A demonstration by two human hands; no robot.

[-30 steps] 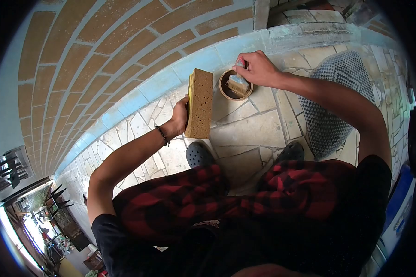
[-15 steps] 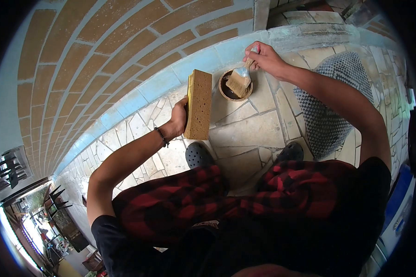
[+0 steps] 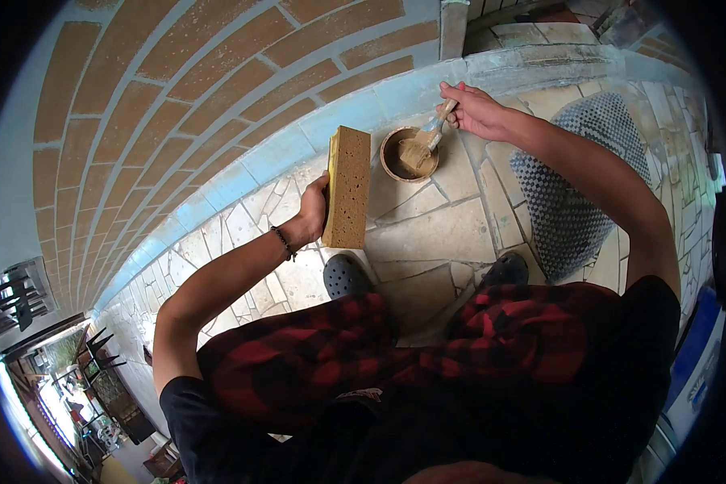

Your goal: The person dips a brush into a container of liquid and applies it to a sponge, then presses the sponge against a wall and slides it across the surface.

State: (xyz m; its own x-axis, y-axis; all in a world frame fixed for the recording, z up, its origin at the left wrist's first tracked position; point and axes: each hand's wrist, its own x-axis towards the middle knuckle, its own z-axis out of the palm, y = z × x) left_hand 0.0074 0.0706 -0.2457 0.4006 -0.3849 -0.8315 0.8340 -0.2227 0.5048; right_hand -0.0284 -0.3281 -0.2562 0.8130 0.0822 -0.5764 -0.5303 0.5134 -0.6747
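Observation:
My left hand (image 3: 314,206) is closed on the left edge of a large tan sponge (image 3: 348,187), held upright above the floor. The sponge has small dark holes on its broad face and a yellow strip along its left side. To its right, my right hand (image 3: 474,113) grips the handle of a paintbrush (image 3: 435,133) between the fingers. The brush slants down, its bristles inside a small round bowl (image 3: 389,168) with brownish contents. The bowl stands on the stone floor close to the wall's base.
A wall (image 3: 242,105) painted with tan bricks curves along the left, with a light-blue band (image 3: 286,145) at its foot. A grey checkered mat (image 3: 576,189) lies right under my right arm. My feet in dark clogs (image 3: 347,276) stand on irregular stone paving (image 3: 435,230).
The brush has turned and gone lower into the bowl, its bristles now seen more edge-on. My right hand has moved slightly right and loosened its finger pose. The sponge has barely moved.

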